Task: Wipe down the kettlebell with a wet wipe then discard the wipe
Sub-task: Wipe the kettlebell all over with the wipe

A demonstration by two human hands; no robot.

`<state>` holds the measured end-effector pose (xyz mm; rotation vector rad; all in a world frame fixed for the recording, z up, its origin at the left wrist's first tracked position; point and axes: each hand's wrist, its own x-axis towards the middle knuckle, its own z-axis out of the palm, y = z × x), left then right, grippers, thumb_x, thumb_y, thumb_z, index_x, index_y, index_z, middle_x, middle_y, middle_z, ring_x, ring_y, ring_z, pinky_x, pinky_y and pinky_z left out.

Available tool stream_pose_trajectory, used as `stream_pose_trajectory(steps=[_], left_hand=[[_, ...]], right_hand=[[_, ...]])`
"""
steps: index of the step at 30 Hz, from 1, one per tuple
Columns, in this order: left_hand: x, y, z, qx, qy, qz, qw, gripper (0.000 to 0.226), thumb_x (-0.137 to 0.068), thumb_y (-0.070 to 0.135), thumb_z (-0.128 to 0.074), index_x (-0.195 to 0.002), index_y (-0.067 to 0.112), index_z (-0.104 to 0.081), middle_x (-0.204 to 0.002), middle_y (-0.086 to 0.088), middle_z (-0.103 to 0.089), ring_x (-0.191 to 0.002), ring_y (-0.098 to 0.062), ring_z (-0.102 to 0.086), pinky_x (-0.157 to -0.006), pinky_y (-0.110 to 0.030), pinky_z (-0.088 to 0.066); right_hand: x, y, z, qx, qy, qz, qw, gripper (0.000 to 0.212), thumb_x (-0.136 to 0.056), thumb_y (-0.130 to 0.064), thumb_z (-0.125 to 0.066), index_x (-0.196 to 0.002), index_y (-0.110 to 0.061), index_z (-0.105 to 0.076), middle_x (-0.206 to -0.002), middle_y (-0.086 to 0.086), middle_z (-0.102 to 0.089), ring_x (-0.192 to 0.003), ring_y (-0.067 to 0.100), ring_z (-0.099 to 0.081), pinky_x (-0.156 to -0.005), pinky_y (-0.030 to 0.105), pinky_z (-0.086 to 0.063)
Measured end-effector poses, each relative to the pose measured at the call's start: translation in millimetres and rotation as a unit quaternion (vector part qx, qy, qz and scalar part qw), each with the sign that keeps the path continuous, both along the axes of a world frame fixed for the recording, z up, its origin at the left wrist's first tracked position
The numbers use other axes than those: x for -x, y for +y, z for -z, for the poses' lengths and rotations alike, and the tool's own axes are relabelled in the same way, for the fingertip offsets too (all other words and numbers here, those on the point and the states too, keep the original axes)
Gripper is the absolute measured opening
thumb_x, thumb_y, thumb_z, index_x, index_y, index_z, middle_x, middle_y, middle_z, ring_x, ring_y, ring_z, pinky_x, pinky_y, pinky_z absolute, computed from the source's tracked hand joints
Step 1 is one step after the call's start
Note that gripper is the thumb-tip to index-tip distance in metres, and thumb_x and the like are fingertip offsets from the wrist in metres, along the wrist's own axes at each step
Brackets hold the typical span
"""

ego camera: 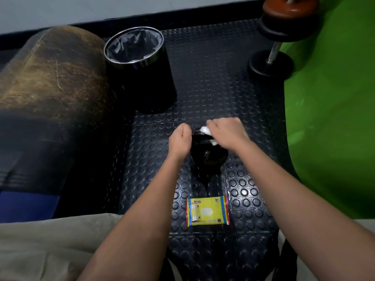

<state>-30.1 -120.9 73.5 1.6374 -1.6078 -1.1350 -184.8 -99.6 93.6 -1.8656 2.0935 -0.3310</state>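
A black kettlebell [209,157] stands on the studded rubber floor in the middle of the view. My left hand [180,138] grips the left end of its handle. My right hand [225,132] holds a white wet wipe [205,129] bunched against the right part of the handle; bits of the wipe show at both sides of the fingers. Most of the handle is hidden under my hands. A black bin [140,78] with a chrome rim and a clear liner stands behind and to the left.
A yellow wet-wipe pack [208,211] lies on the floor near me. A worn brown padded roll [50,78] fills the left. A dumbbell [282,33] leans at the back right beside a green mat [328,118]. My knees are at the bottom.
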Motion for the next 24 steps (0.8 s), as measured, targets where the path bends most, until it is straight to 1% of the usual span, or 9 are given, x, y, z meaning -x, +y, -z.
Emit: stream_pose_trajectory(steps=[3,5,8,10,13,15,20,22,24], left_hand=[[0,2,-1,-0.005,0.012,-0.001,1.0,0.028,-0.102,0.024,-0.033,-0.076,0.017,-0.036,-0.074,0.003,-0.041,-0.068,-0.01,-0.035,-0.062,-0.028,-0.033],[1,2,-1,-0.014,0.027,-0.007,1.0,0.028,-0.102,0.024,-0.035,-0.075,0.017,-0.036,-0.073,0.005,-0.04,-0.067,-0.01,-0.035,-0.06,-0.026,-0.032],[3,-1,1,-0.053,0.059,-0.042,0.996,0.028,-0.101,0.03,-0.042,-0.076,0.017,-0.043,-0.072,0.009,-0.045,-0.066,-0.008,-0.04,-0.06,-0.024,-0.035],[2,-3,5,-0.077,0.09,-0.062,0.991,0.025,-0.099,0.035,-0.047,-0.079,0.019,-0.048,-0.075,0.01,-0.05,-0.069,-0.008,-0.046,-0.064,-0.027,-0.039],[2,-4,8,-0.082,0.108,-0.072,0.988,0.029,-0.097,0.033,-0.048,-0.074,0.017,-0.043,-0.071,0.008,-0.044,-0.067,-0.01,-0.041,-0.061,-0.028,-0.035],[3,-4,9,-0.079,0.103,-0.069,0.989,0.027,-0.097,0.03,-0.046,-0.075,0.015,-0.043,-0.071,0.005,-0.042,-0.068,-0.012,-0.038,-0.061,-0.03,-0.033],[1,-9,11,-0.088,0.09,-0.079,0.989,0.03,-0.099,0.026,-0.038,-0.071,0.017,-0.043,-0.073,0.006,-0.044,-0.07,-0.012,-0.04,-0.063,-0.032,-0.034],[-1,-9,11,-0.091,0.089,-0.071,0.989,0.032,-0.1,0.025,-0.036,-0.069,0.019,-0.043,-0.073,0.006,-0.046,-0.071,-0.013,-0.041,-0.065,-0.032,-0.035],[-4,-9,12,-0.1,0.096,-0.054,0.989,0.031,-0.099,0.027,-0.036,-0.072,0.018,-0.047,-0.076,0.004,-0.05,-0.073,-0.014,-0.044,-0.068,-0.033,-0.037]], right_hand=[[31,7,9,-0.069,-0.171,0.106,0.977,0.042,-0.095,-0.036,-0.037,-0.062,-0.014,-0.051,-0.069,0.004,-0.058,-0.069,0.023,-0.051,-0.076,0.038,-0.034],[37,6,10,-0.091,-0.226,0.15,0.958,0.042,-0.089,-0.039,-0.04,-0.057,-0.014,-0.051,-0.065,0.003,-0.058,-0.07,0.025,-0.051,-0.065,0.037,-0.034],[27,-4,0,-0.146,-0.195,0.126,0.962,0.044,-0.09,-0.036,-0.038,-0.067,-0.006,-0.059,-0.072,0.005,-0.067,-0.078,0.025,-0.056,-0.066,0.036,-0.037],[15,-13,-9,-0.167,-0.148,0.094,0.97,0.039,-0.093,-0.036,-0.037,-0.077,-0.008,-0.059,-0.09,0.01,-0.067,-0.087,0.027,-0.058,-0.069,0.036,-0.038],[-4,-22,-17,-0.18,-0.066,0.061,0.979,0.043,-0.097,-0.036,-0.032,-0.114,-0.01,-0.062,-0.128,0.015,-0.061,-0.113,0.033,-0.057,-0.08,0.036,-0.039],[-16,-24,-21,-0.171,-0.032,0.05,0.983,0.047,-0.1,-0.033,-0.029,-0.127,-0.008,-0.058,-0.137,0.018,-0.056,-0.12,0.035,-0.054,-0.084,0.037,-0.038],[-36,-24,-23,-0.124,-0.029,0.006,0.992,0.031,-0.099,-0.028,-0.03,-0.093,-0.014,-0.057,-0.118,0.016,-0.063,-0.107,0.036,-0.056,-0.081,0.038,-0.037],[-31,-21,-22,-0.108,-0.063,0.007,0.992,0.032,-0.097,-0.03,-0.035,-0.075,-0.015,-0.053,-0.093,0.011,-0.065,-0.089,0.032,-0.056,-0.071,0.036,-0.037],[-18,-16,-21,-0.095,-0.114,0.023,0.989,0.038,-0.094,-0.032,-0.044,-0.059,-0.017,-0.043,-0.062,0.002,-0.052,-0.066,0.026,-0.05,-0.058,0.033,-0.036]])
